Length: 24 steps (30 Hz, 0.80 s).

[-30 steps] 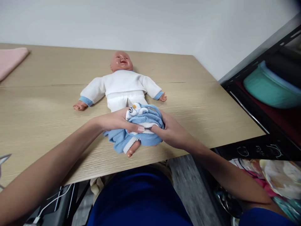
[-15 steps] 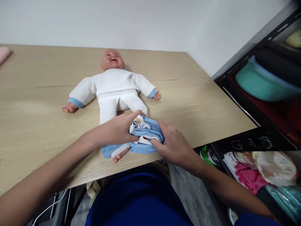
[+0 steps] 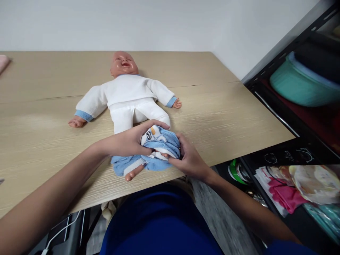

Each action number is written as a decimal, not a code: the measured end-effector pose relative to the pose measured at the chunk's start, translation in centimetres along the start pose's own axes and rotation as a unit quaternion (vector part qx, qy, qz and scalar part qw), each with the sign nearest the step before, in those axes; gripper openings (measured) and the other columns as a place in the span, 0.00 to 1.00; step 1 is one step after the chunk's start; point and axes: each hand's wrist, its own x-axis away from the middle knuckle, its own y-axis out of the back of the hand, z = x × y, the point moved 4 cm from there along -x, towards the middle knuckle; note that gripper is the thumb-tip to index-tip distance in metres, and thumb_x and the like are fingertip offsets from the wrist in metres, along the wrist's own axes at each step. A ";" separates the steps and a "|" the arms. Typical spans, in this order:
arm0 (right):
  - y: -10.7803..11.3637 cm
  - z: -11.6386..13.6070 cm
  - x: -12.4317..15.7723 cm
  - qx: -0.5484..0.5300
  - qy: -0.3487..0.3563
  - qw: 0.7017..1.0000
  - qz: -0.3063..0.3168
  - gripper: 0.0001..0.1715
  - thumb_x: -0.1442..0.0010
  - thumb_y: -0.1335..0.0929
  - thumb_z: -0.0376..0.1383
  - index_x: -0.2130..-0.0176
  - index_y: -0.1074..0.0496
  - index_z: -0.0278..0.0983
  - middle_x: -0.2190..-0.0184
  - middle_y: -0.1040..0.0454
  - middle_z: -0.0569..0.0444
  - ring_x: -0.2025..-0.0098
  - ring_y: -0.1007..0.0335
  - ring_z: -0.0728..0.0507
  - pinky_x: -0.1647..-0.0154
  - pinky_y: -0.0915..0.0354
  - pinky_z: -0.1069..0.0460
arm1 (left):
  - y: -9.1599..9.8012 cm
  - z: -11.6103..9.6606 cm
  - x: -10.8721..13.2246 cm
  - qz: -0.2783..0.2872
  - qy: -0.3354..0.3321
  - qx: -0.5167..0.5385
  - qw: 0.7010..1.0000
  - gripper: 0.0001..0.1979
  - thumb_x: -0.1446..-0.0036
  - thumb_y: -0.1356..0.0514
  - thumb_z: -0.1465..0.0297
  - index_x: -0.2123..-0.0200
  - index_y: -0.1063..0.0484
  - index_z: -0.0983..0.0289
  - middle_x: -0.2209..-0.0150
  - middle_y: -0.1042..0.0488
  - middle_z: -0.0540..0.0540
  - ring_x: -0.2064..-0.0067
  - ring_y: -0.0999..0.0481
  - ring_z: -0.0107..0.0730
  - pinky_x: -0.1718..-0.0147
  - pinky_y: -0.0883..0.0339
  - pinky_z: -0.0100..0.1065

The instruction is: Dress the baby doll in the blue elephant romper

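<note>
A baby doll point(image 3: 130, 88) lies on its back, head away from me, in a white top with blue cuffs and white leggings. At its feet is a bunched blue fleece garment point(image 3: 168, 141), probably pants, with white trim and an embroidered animal face. One doll foot point(image 3: 134, 172) sticks out of a white-trimmed cuff on the left. My left hand point(image 3: 134, 140) is closed on the bunched fabric, thumb at the opening. My right hand point(image 3: 190, 157) pinches the opposite edge of that opening. A bit of the other foot point(image 3: 165, 154) shows inside it.
The wooden table point(image 3: 225, 120) ends just in front of my body. A shelf rack stands at the right with a teal basin point(image 3: 302, 81) and, lower, a pink cloth point(image 3: 285, 194) among plastic packages. A pink item point(image 3: 3, 63) lies at the far left.
Both hands and the garment have shifted slightly left in view. A bit of the second doll foot now shows in the opening between my thumbs. My right fingers are more bent.
</note>
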 end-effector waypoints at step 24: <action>4.8 0.1 -7.3 -0.047 0.049 0.977 0.200 0.20 0.37 0.17 0.47 0.51 0.18 0.42 0.56 0.16 0.54 0.54 0.20 0.37 0.52 0.25 0.45 | 0.8 -0.3 0.2 -0.082 -0.070 -0.084 0.991 0.08 0.44 0.30 0.70 0.60 0.21 0.62 0.54 0.21 0.54 0.52 0.19 0.42 0.51 0.25 0.38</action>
